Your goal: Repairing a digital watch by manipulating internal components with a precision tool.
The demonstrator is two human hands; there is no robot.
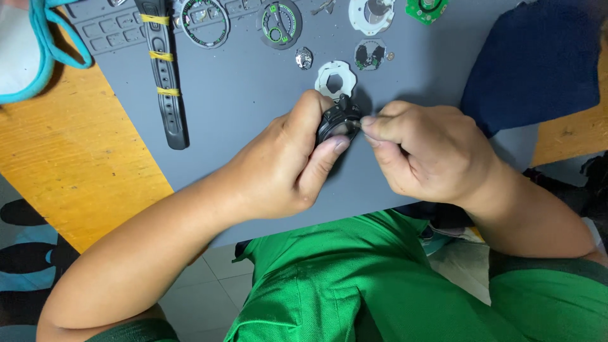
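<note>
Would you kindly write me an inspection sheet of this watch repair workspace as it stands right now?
Surface: grey work mat on a yellow wooden table.
Job's things: black watch case, held above the mat.
Clutter: black strap with yellow bands; two round dial rings with green marks; white plastic ring; small movement parts; green circuit board; dark blue cloth; teal-edged item at the top left.
Grippers: left hand grips the case; right hand has its fingers pinched at the case's edge.
Cables: nothing seen.
Surroundings: green garment, tiled floor.
</note>
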